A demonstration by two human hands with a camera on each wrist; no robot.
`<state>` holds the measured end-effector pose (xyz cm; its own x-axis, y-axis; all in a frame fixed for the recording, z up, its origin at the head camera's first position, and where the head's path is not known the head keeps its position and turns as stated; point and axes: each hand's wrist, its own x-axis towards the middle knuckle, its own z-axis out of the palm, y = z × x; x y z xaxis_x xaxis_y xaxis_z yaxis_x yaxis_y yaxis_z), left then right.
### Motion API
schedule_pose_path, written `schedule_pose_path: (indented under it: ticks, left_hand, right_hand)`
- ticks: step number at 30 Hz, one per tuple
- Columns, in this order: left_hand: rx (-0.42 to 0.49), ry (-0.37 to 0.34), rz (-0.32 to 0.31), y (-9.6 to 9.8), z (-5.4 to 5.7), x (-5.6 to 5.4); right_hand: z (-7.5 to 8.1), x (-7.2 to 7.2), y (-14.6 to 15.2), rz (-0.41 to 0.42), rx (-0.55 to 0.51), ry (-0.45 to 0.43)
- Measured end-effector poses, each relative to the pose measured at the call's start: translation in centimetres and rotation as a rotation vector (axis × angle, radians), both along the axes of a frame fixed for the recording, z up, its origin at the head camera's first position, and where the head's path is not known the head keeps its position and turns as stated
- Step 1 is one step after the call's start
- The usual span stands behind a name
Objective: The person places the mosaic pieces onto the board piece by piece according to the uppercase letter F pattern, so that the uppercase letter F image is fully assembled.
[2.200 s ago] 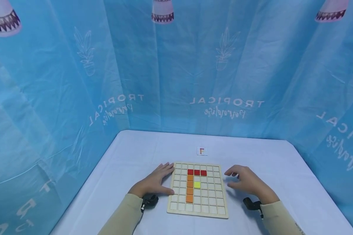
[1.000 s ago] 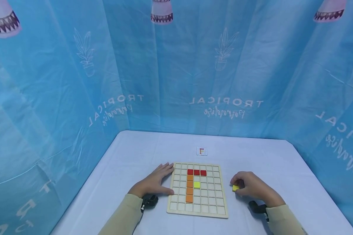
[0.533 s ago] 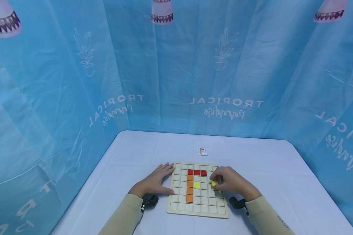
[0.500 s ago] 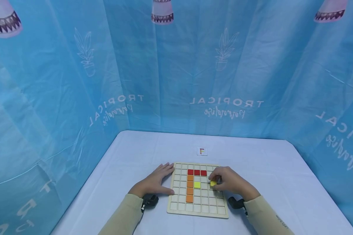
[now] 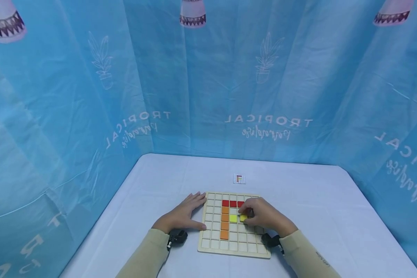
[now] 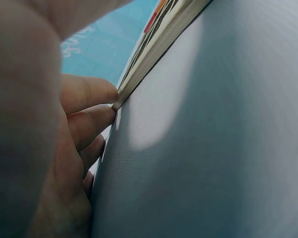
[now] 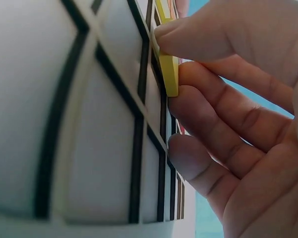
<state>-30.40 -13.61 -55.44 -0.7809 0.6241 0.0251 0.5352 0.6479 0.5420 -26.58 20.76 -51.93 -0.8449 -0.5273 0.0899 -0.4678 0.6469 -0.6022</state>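
Note:
A square wooden grid board (image 5: 234,250) lies on the table, with a row of three red tiles (image 5: 233,203), a column of several orange tiles (image 5: 224,226) and one yellow tile (image 5: 233,218) in its cells. My right hand (image 5: 267,217) pinches a second yellow tile (image 7: 170,77) between thumb and fingers. It holds this tile low over the board, just right of the first yellow one. My left hand (image 5: 181,214) rests spread at the board's left side. In the left wrist view its fingertips touch the board's edge (image 6: 154,58).
Beyond the board lies a small card (image 5: 239,178) printed with a coloured grid pattern. The table has a white cloth (image 5: 173,177). Blue printed curtains (image 5: 208,85) hang behind and at both sides.
My right hand took up a yellow tile to the right of the board and carried it left over the grid, close to the placed yellow tile. My left hand stayed still.

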Motion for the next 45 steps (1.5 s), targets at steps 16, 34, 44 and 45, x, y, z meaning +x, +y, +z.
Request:
schedule_pose_path:
  ticks: [16, 34, 44, 45]
  left_hand:
    - [-0.011, -0.004, 0.007, 0.0, 0.4, 0.2]
    - [-0.015, 0.008, 0.004, -0.1, 0.5, 0.1]
    - [0.002, -0.008, -0.007, -0.1, 0.2, 0.0]
    - [0.003, -0.010, -0.007, -0.1, 0.2, 0.0]
  right_hand:
    - [-0.1, -0.1, -0.3, -0.016, -0.016, -0.019]
    - [-0.4, 0.2, -0.5, -0.056, -0.023, 0.015]
    - [-0.1, 0.8, 0.8, -0.127, -0.031, 0.018]
    - [0.0, 0.8, 1.0, -0.134, -0.032, 0.029]
